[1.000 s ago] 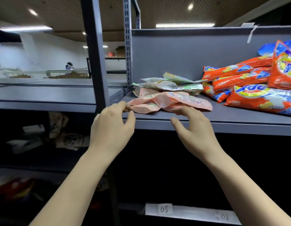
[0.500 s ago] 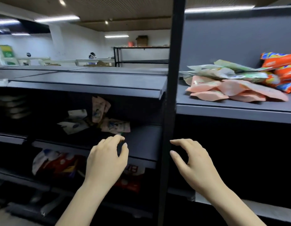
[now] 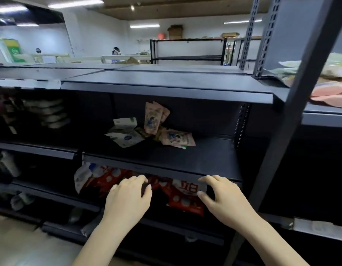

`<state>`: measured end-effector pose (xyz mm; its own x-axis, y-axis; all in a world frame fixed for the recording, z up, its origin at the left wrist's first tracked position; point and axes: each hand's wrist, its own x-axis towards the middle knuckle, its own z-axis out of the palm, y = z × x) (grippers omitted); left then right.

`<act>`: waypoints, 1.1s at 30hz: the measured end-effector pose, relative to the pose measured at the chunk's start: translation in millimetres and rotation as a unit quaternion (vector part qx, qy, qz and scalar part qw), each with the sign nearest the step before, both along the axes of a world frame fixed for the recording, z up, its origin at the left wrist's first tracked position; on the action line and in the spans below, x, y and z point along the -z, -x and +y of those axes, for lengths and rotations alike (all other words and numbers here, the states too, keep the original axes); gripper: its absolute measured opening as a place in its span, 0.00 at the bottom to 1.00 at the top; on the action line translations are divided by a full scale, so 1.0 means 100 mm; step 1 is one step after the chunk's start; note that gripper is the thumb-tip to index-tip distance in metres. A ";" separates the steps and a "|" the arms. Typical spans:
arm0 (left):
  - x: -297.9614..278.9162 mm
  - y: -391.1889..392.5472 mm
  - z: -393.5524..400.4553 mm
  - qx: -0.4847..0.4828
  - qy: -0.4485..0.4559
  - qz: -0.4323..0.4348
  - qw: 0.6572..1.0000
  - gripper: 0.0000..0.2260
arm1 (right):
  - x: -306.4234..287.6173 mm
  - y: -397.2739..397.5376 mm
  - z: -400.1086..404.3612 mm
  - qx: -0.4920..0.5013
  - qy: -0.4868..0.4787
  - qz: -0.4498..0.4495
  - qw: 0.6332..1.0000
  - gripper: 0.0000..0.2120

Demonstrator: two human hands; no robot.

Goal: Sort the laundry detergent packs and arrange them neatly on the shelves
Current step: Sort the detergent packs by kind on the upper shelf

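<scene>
Lower centre of the frame: left hand (image 3: 128, 201) and right hand (image 3: 226, 203) empty, fingers loosely curled and spread, hovering before the red-and-white plastic detergent bags (image 3: 177, 194) under the dark grey metal shelf (image 3: 195, 161). Farther back at centre, peach and white-green sachets (image 3: 151, 129) strewn on that shelf. Far right edge, pale pink and green pouches (image 3: 331, 87) stacked on a higher shelf.

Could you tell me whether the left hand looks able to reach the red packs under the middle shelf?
Probably yes: the left hand is empty, open, and already in front of the red packs, with the shelf edge above it and nothing between them.
</scene>
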<state>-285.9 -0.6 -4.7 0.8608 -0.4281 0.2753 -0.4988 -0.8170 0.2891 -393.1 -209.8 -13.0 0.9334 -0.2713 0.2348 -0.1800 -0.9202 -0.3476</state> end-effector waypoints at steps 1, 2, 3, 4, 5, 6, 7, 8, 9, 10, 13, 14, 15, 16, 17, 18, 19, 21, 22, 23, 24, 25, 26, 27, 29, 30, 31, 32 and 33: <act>0.02 -0.07 0.08 -0.004 -0.002 0.001 1.000 0.13 | 0.02 -0.08 0.06 0.000 0.002 0.005 1.000 0.18; 0.05 -0.17 0.16 -0.007 -0.002 0.002 1.000 0.13 | 0.04 -0.19 0.13 -0.001 0.005 0.008 1.000 0.18; 0.08 -0.24 0.21 -0.008 -0.003 0.002 1.000 0.13 | 0.05 -0.25 0.16 -0.002 0.007 0.010 1.000 0.18; 0.10 -0.31 0.26 -0.008 -0.004 0.001 1.000 0.13 | 0.06 -0.32 0.19 -0.003 0.006 0.010 1.000 0.18; 0.13 -0.41 0.32 -0.009 -0.004 0.000 1.000 0.13 | 0.08 -0.42 0.24 -0.005 0.004 0.011 1.000 0.17; 0.15 -0.51 0.36 -0.009 -0.004 -0.001 1.000 0.13 | 0.09 -0.52 0.27 -0.006 0.003 0.011 1.000 0.17; 0.16 -0.62 0.40 -0.010 -0.006 -0.001 1.000 0.13 | 0.11 -0.63 0.30 -0.007 0.003 0.012 1.000 0.17; 0.17 -0.74 0.43 -0.010 -0.010 -0.002 1.000 0.13 | 0.12 -0.74 0.33 -0.009 0.002 0.012 1.000 0.17; 0.19 -0.86 0.45 -0.011 -0.014 -0.003 1.000 0.13 | 0.14 -0.86 0.35 -0.010 0.002 0.016 1.000 0.17; 0.20 -0.99 0.47 -0.012 -0.019 -0.003 1.000 0.13 | 0.16 -0.97 0.36 -0.011 0.003 0.019 1.000 0.17; 0.22 -1.40 0.53 -0.018 -0.027 -0.012 0.999 0.12 | 0.22 -1.35 0.40 -0.009 -0.002 0.032 0.999 0.18; 0.23 -1.54 0.54 -0.021 -0.026 -0.018 0.999 0.12 | 0.24 -1.48 0.41 -0.008 -0.006 0.033 0.999 0.18; 0.23 -1.68 0.55 -0.024 -0.025 -0.022 0.999 0.11 | 0.25 -1.60 0.41 -0.007 -0.009 0.035 0.999 0.18; 0.23 -1.81 0.55 -0.027 -0.026 -0.026 0.999 0.11 | 0.25 -1.73 0.42 -0.005 -0.012 0.039 0.999 0.18; 0.24 -1.93 0.56 -0.028 -0.030 -0.029 0.999 0.12 | 0.25 -1.86 0.42 -0.005 -0.013 0.044 0.999 0.18; 0.25 -2.06 0.57 -0.028 -0.035 -0.032 0.998 0.12 | 0.24 -1.99 0.43 -0.005 -0.014 0.048 0.999 0.18; 0.26 -2.17 0.57 -0.028 -0.040 -0.034 0.998 0.12 | 0.23 -2.11 0.43 -0.007 -0.017 0.053 0.998 0.18; 0.29 -2.39 0.59 -0.030 -0.042 -0.037 0.998 0.13 | 0.22 -2.34 0.43 -0.012 -0.030 0.060 0.998 0.18; 0.30 -2.49 0.60 -0.031 -0.039 -0.034 0.998 0.13 | 0.22 -2.45 0.43 -0.016 -0.039 0.064 0.997 0.17; 0.32 -2.58 0.61 -0.032 -0.037 -0.031 0.998 0.14 | 0.23 -2.56 0.44 -0.019 -0.050 0.071 0.996 0.18; 0.34 -2.67 0.62 -0.033 -0.040 -0.027 0.998 0.14 | 0.25 -2.66 0.45 -0.023 -0.063 0.080 0.995 0.18; 0.35 -2.75 0.62 -0.033 -0.044 -0.022 0.998 0.14 | 0.27 -2.76 0.46 -0.025 -0.076 0.090 0.993 0.18; 0.37 -2.85 0.63 -0.032 -0.048 -0.016 0.998 0.14 | 0.28 -2.86 0.47 -0.024 -0.089 0.101 0.991 0.19; 0.38 -2.94 0.64 -0.031 -0.052 -0.008 0.998 0.14 | 0.30 -2.96 0.48 -0.022 -0.098 0.112 0.989 0.20; 0.40 -3.14 0.64 -0.027 -0.056 0.006 0.998 0.13 | 0.31 -3.17 0.51 -0.010 -0.106 0.130 0.986 0.21; 0.42 -3.24 0.65 -0.028 -0.057 0.011 0.998 0.11 | 0.32 -3.26 0.53 -0.004 -0.106 0.132 0.986 0.21; 0.44 -3.34 0.65 -0.029 -0.054 0.014 0.998 0.11 | 0.33 -3.35 0.55 0.002 -0.101 0.128 0.987 0.20; 0.48 -3.45 0.64 -0.028 -0.055 0.015 0.998 0.11 | 0.35 -3.43 0.57 0.007 -0.094 0.122 0.988 0.20; 0.52 -3.56 0.64 -0.021 -0.060 0.010 0.998 0.11 | 0.36 -3.51 0.60 0.010 -0.085 0.116 0.989 0.20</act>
<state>70.5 63.0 -57.0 0.8839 -0.4199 0.2060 -0.4579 -0.8667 0.1980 -42.2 -150.2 -49.3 0.9509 -0.3074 -0.0367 -0.2910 -0.8471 -0.4447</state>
